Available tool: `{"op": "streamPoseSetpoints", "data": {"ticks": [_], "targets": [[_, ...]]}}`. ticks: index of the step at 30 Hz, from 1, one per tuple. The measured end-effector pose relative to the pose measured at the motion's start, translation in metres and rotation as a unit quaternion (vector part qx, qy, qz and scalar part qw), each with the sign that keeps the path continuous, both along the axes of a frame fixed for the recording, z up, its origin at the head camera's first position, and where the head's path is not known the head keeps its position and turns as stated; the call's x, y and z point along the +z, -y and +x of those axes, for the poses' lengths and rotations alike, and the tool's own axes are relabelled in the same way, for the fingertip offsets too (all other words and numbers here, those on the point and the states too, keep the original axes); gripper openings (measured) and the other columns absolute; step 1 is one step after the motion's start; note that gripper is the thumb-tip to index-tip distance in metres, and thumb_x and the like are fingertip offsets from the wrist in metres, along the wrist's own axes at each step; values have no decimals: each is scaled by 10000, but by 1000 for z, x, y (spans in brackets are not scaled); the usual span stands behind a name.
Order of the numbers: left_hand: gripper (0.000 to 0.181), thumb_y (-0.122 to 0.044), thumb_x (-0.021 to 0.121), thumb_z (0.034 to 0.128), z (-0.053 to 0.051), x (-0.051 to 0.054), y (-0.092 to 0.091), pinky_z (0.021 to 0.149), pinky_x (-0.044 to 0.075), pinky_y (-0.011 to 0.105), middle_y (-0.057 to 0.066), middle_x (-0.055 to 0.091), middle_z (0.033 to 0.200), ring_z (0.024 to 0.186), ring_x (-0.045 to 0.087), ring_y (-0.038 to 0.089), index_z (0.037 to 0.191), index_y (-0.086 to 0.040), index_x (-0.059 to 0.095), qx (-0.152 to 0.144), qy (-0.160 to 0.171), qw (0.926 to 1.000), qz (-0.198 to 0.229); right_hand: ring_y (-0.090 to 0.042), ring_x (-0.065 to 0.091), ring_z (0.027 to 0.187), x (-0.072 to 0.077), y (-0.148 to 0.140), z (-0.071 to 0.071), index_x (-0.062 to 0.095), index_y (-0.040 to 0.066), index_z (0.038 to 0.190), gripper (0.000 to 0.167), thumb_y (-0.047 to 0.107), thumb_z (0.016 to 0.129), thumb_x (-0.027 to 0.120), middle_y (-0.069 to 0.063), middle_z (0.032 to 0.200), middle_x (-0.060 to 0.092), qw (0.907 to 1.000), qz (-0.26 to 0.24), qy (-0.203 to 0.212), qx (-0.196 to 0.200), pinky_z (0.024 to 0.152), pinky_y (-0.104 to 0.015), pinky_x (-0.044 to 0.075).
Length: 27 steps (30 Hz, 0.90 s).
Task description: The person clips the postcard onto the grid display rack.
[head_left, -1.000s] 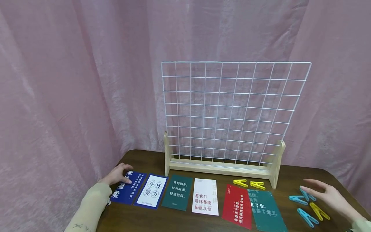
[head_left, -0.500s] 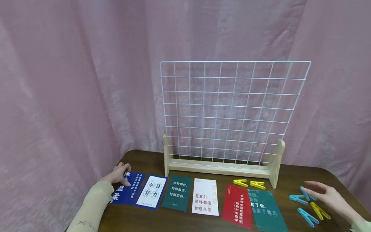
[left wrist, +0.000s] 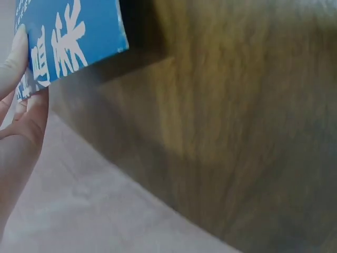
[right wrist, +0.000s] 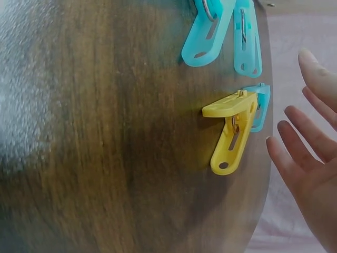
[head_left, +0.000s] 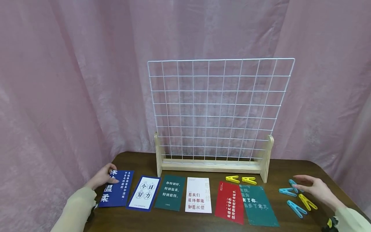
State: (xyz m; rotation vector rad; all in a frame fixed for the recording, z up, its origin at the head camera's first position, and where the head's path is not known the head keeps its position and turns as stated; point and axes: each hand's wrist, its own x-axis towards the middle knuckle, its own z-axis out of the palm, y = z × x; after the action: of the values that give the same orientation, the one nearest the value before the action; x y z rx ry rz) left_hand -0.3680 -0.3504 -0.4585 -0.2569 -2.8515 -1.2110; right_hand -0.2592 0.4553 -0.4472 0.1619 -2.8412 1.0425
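In the head view my left hand (head_left: 102, 178) holds a dark blue card (head_left: 120, 190) with white lettering by its upper left side. The left wrist view shows the thumb on the card's printed face and the fingers behind it. A shadow falls on the table under the raised card edge. At the right, my right hand (head_left: 318, 190) hovers with its fingers apart, beside blue clothespins (head_left: 287, 192) and a yellow clothespin (head_left: 308, 202). Its thumb tip looks close to one blue clothespin (head_left: 293, 184); nothing is held, as the right wrist view shows.
A white wire grid (head_left: 214, 103) stands upright in a wooden base (head_left: 211, 167) at the back. Before it lie a blue-edged white card (head_left: 144, 193), green cards (head_left: 170, 203), a white card (head_left: 198, 187) and a red card (head_left: 224, 196), with two yellow clothespins (head_left: 232, 179) behind.
The head view has turned to the right, so everything appears further left. The blue card in my left hand has shifted slightly left, away from the blue-edged card. My right hand stays by the clothespins.
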Motion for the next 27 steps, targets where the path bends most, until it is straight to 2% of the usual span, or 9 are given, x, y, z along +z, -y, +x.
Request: {"op": "streamPoseSetpoints", "data": {"ticks": [5, 8, 11, 16, 22, 27], "targets": [[619, -66, 810, 640, 2, 17, 4, 709, 356, 391, 153, 418, 906, 831, 414, 303, 1096, 84, 419, 191, 39, 9996, 214, -391, 529, 937, 0, -5, -5, 508, -69, 1192, 593, 368, 820, 653, -247, 1085, 558, 9994, 228, 39, -276, 690, -464, 455], [615, -70, 800, 657, 1, 26, 4, 711, 373, 401, 166, 431, 929, 836, 423, 308, 1117, 80, 420, 289, 24, 9992, 268, -356, 544, 906, 1, -7, -9, 519, -63, 1174, 607, 398, 805, 660, -208, 1040, 585, 9985, 344, 96, -405, 687, -458, 452], [604, -72, 789, 678, 1, 32, 4, 679, 408, 377, 171, 456, 925, 799, 465, 283, 1121, 86, 410, 220, -49, 9994, 264, -348, 547, 869, 2, -9, -12, 533, -74, 1136, 588, 391, 802, 667, -194, 985, 594, 9980, 480, 142, -398, 674, -472, 438], [605, -62, 770, 703, -2, 38, 3, 613, 466, 336, 185, 487, 926, 718, 538, 243, 1142, 82, 379, 96, -118, 9985, 530, -368, 545, 855, 1, -12, -15, 550, -79, 1086, 567, 383, 786, 682, -192, 949, 594, 9964, 718, 201, -391, 671, -490, 426], [597, -2, 763, 692, -3, 46, -4, 568, 481, 327, 218, 474, 927, 716, 544, 255, 1138, 95, 377, 9, -613, 9946, 835, -353, 549, 837, 0, -14, -17, 572, -77, 1029, 549, 395, 774, 687, -154, 902, 598, 9951, 831, 373, -391, 671, -492, 425], [591, -28, 781, 679, -4, 53, -12, 566, 457, 302, 206, 471, 933, 727, 508, 249, 1128, 81, 413, 7, -1002, 9925, 698, -314, 556, 782, -1, -14, -21, 598, -73, 945, 516, 394, 753, 705, -108, 841, 603, 9927, 1011, 471, -462, 657, -468, 432]]}}
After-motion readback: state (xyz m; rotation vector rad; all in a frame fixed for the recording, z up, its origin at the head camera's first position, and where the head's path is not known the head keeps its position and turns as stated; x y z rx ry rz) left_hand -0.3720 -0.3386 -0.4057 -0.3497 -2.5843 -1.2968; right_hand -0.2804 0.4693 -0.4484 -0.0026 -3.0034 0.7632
